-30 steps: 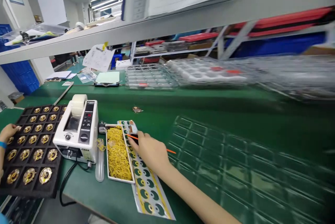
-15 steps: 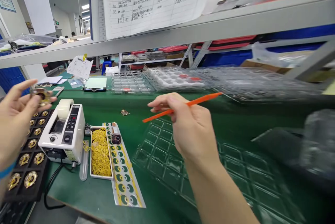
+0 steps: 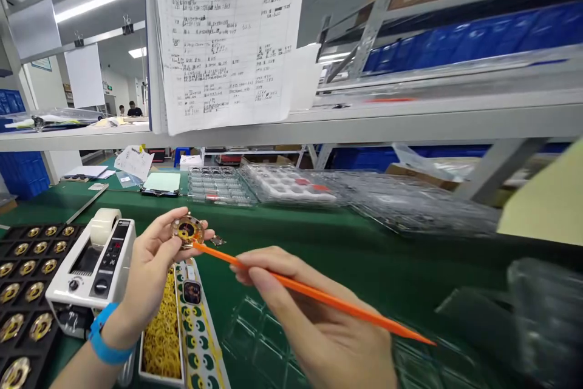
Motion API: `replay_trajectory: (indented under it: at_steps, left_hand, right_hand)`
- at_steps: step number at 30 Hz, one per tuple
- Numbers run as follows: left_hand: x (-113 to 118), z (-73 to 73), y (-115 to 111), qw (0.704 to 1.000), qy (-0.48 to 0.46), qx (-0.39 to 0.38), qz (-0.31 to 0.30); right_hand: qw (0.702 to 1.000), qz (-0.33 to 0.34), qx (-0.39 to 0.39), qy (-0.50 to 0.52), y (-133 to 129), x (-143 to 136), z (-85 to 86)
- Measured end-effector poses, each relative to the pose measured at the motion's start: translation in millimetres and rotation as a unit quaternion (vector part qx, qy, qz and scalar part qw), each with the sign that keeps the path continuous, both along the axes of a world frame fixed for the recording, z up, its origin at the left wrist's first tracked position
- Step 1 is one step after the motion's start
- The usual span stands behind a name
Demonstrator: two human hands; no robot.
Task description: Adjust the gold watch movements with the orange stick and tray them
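Note:
My left hand [image 3: 148, 264], with a blue wristband, grips a round gold watch case [image 3: 186, 230] by its edge, between thumb and fingers. A dark centre with gold and yellow parts shows on its face. In my right hand [image 3: 319, 337] a thin, pointed orange plastic stick [image 3: 328, 299] is held like a pen. Its left tip meets the lower rim of the watch case, as far as I can see; whether it presses there I cannot tell. Behind the left fingertips a small metal piece [image 3: 218, 240] lies on the green mat.
A white tape dispenser [image 3: 86, 286] stands left, beside a black tray [image 3: 13, 234] of gold watch cases. Below my left hand are a white box [image 3: 159, 378] of yellow rings, a sticker sheet [image 3: 203, 340] and a square-faced watch [image 3: 192, 292]. Clear trays [image 3: 264, 322] lie under my right hand.
My left hand has brought the watch case from the far left to the middle. My right hand has lowered, and the orange stick now points at the case. The view has tilted upward.

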State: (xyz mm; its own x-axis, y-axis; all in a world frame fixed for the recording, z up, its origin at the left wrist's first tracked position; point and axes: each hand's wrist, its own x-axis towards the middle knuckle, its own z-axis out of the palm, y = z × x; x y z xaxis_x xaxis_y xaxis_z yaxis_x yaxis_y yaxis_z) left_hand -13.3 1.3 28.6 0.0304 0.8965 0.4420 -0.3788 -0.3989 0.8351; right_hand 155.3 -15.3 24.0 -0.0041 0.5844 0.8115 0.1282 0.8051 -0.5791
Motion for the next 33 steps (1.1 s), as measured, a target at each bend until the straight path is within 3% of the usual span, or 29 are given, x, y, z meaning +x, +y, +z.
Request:
replay_trajectory:
  at_steps: [7, 11, 14, 18, 24, 28, 33]
  left_hand:
    - [-10, -0.4, -6, 1.000, -0.003, 0.001, -0.028]
    - [-14, 4.7, -9, 0.999, -0.020, -0.026, -0.031]
    - [-13, 6.9, -9, 0.998, -0.036, -0.050, -0.017]
    - [-11, 6.4, -6, 0.995, -0.054, -0.079, -0.012]
    - [-7, 0.2, -5, 0.994, -0.043, -0.100, -0.016]
    - [0, -6.2, -9, 0.996, -0.026, -0.082, -0.017]
    - [6, -8.7, -8, 0.996, -0.031, -0.088, -0.009]
  right_hand:
    - [0.997, 0.074, 0.019, -0.015, 21, -3, -6.9]
    - [0.984, 0.142, 0.080, -0.066, 31, 4, -4.4]
    - [0.967, 0.155, 0.140, -0.144, 36, 8, -0.5]
    - [0.948, 0.132, 0.200, -0.208, 34, 8, 0.0]
    - [0.988, 0.009, 0.143, -0.058, 24, -1, -13.5]
    - [0.991, -0.072, 0.116, 0.002, 23, -13, -22.0]
    - [0.984, -0.088, 0.154, -0.019, 26, -19, -25.7]
